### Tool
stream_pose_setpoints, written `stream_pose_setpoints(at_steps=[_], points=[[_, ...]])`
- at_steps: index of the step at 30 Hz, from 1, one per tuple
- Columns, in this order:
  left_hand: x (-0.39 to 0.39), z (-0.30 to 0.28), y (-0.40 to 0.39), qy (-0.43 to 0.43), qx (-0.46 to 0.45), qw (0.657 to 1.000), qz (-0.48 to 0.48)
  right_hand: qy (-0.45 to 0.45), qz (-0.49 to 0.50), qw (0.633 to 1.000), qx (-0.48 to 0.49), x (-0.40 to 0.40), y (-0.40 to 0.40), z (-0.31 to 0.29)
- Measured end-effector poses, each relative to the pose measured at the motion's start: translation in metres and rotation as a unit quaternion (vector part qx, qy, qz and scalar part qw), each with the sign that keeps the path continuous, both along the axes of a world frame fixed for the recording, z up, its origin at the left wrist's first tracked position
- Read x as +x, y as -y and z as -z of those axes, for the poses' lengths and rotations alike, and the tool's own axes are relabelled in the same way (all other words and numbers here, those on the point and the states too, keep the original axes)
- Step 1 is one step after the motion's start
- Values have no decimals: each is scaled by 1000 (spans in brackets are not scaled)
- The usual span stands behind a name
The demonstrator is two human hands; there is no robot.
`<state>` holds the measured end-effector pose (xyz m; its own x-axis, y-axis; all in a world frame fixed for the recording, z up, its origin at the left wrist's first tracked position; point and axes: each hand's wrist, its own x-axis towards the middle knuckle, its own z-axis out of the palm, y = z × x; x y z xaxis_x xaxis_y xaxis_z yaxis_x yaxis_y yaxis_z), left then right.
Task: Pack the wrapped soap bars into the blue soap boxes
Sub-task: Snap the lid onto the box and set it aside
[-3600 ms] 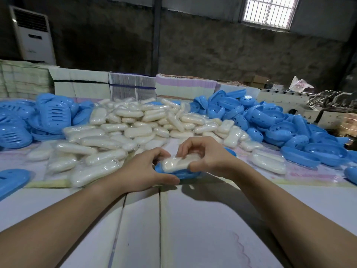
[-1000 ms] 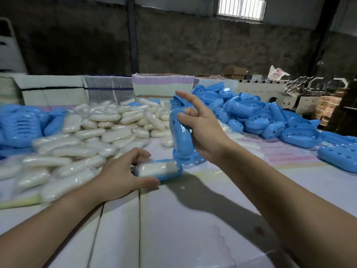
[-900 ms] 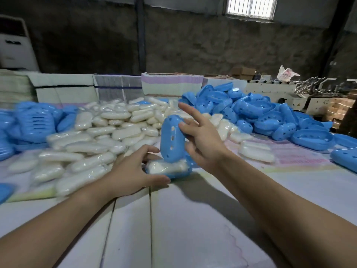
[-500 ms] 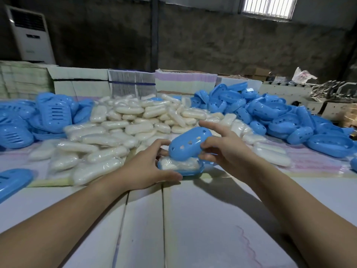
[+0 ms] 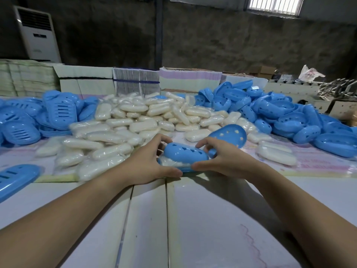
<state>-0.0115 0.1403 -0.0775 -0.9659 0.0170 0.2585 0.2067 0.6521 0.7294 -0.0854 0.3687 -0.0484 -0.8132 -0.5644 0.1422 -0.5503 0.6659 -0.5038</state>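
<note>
A blue soap box lies on the table in front of me, its holed lid tilted over a wrapped white soap bar in the base. My left hand grips the box's left end, thumb along the front rim. My right hand grips the right end, fingers curled over the lid. A second blue holed shell lies just behind my right hand. A big heap of wrapped soap bars fills the middle of the table.
Blue slotted lids pile at the left, and one lies at the near left edge. Blue holed shells pile at the right. Flat carton stacks line the back. A white air conditioner stands far left.
My right hand brought a blue lid from the right pile, swung it flat and lowered it onto the soap in the base. My left hand kept hold of the base.
</note>
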Motion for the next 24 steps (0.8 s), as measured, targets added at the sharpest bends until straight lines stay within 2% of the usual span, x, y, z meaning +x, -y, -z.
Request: stream_pose_setpoints(at_steps=[10, 14, 24], points=[[3, 0, -1, 3, 10, 1000, -3, -58, -95, 993, -46, 2, 14, 11], [5, -2, -2, 7, 7, 1000, -3, -103, -116, 988, -15, 1, 13, 12], [4, -5, 3, 18, 12, 1000, -5, -93, -141, 986, 8, 2, 17, 9]])
